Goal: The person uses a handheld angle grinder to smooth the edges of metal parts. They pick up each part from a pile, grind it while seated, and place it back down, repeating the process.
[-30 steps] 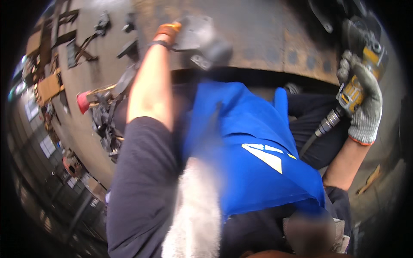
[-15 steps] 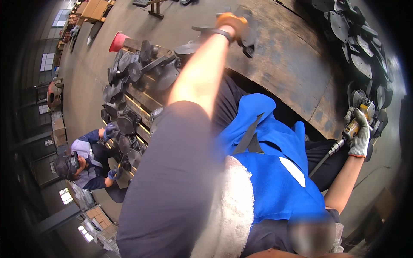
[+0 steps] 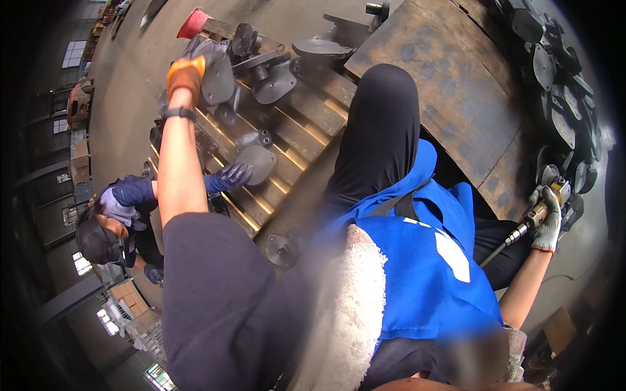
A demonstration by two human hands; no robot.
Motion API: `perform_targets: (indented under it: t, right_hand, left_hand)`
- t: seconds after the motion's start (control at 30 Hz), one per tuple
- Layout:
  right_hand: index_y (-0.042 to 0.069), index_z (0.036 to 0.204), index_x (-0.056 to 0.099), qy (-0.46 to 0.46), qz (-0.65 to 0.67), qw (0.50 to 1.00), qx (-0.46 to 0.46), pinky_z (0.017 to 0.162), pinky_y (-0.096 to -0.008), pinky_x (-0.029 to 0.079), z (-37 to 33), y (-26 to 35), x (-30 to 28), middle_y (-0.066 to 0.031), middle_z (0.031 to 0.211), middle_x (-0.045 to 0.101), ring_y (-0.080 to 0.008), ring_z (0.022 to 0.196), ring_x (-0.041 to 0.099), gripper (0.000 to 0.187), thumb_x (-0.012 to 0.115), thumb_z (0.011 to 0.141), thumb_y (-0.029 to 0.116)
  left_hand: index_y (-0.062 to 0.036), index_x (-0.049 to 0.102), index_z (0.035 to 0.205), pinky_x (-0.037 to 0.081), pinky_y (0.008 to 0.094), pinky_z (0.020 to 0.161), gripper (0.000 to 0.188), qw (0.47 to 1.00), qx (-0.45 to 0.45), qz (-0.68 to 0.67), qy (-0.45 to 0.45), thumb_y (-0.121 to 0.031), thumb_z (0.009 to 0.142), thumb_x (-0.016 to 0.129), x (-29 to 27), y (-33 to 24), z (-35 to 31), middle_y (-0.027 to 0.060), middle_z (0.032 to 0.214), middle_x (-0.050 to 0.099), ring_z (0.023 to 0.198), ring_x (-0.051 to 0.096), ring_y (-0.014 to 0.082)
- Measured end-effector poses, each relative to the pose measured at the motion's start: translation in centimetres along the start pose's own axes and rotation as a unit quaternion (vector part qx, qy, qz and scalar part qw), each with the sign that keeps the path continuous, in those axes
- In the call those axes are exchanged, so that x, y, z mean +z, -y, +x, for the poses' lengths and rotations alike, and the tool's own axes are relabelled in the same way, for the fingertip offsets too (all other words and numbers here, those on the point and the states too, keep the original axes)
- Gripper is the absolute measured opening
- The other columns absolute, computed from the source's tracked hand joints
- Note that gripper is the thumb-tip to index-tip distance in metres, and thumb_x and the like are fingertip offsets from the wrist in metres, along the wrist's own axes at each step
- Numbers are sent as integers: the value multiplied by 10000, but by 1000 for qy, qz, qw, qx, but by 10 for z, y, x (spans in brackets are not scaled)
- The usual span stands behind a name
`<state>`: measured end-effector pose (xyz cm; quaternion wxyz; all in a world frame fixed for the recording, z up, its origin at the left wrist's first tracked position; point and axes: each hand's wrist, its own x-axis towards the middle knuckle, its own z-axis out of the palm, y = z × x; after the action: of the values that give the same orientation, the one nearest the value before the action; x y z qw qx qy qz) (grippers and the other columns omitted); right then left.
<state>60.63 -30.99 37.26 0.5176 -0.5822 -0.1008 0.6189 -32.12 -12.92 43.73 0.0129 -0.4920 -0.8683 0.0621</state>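
My left hand (image 3: 185, 75), in an orange glove, reaches out over a slatted wooden pallet at the far left. Its fingers are closed at the edge of a dark grey metal plate part (image 3: 217, 77), beside other such parts. My right hand (image 3: 546, 212), in a white knitted glove, grips a yellow and silver angle grinder (image 3: 540, 210) near the table's right side. A hose (image 3: 494, 254) runs from the grinder's rear toward my lap. The grinder's disc end lies close to metal parts, and its contact with them cannot be made out.
Dark metal parts (image 3: 270, 83) lie on the pallet (image 3: 306, 117). A worn wooden tabletop (image 3: 450, 85) stands ahead, with metal parts (image 3: 544, 68) heaped along its right. At left, a co-worker (image 3: 124, 225) reaches a dark-gloved hand (image 3: 235, 174) to a plate (image 3: 259, 163). A red bucket (image 3: 192, 23) stands behind.
My left hand has swung left from above the tabletop to the pallet, with a metal part. The co-worker's arm now stretches over the pallet. My right hand still grips the grinder.
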Motion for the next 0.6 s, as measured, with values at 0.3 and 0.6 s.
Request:
perform_targets:
  t: [0.3, 0.6]
  right_hand:
    - [64, 963, 535, -70, -7, 997, 12, 441, -275, 526, 7, -2, 5, -56, 741, 604, -195, 584, 633, 147, 657, 936, 142]
    - [60, 1044, 555, -89, -49, 995, -9, 465, -300, 528, 10, -8, -4, -67, 749, 613, -209, 571, 612, 183, 659, 923, 151]
  left_hand:
    - [-63, 680, 1204, 502, 431, 962, 655, 978, -98, 80, 166, -618, 874, 565, 147, 80, -44, 170, 1270, 655, 1194, 621, 317]
    - [-75, 685, 1199, 508, 460, 969, 576, 973, -151, 29, 175, -552, 896, 573, 176, 71, -40, 171, 1271, 647, 1213, 603, 353]
